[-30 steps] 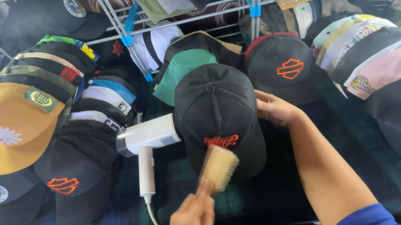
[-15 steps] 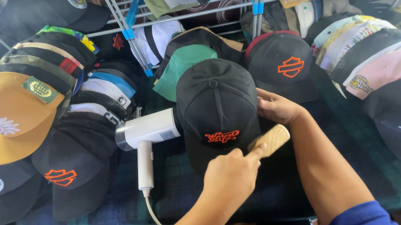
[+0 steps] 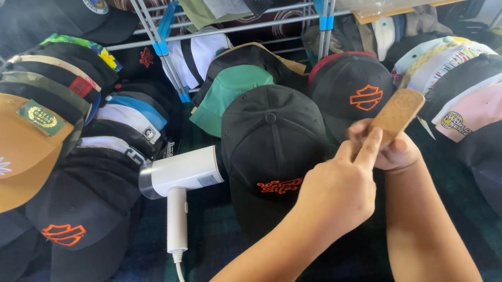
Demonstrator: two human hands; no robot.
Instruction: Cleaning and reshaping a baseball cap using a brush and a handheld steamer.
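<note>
The wooden brush [image 3: 397, 112] is up in the air, tilted, its flat back to the camera, just above and to the right of the two hands. Both hands meet at its lower end. The left hand [image 3: 337, 191] reaches across from the lower left, w/ index finger stretched along the handle and the other fingers curled; it grasps the brush handle. The right hand [image 3: 391, 148] is just behind it, touching the same end of the brush, fingers bent around it, but how firm the grip is I cannot tell, because the left hand covers part of it.

Directly left of the hands stands the black cap [image 3: 273, 142] w/ orange embroidery on the front, its brim pointing to the person. It sits on a white handheld steamer [image 3: 181, 173], whose handle and cord hang down on the left of the left forearm.

Beyond the hands is another black cap w/ orange emblem [image 3: 354, 86]. Right of the hands lie a pink cap [image 3: 495, 96] and more caps. Far left is a mustard yellow cap [image 3: 0, 145] on a stack. All rest on a dark plaid cloth [image 3: 210, 226], metal rack [image 3: 160, 42] behind.
</note>
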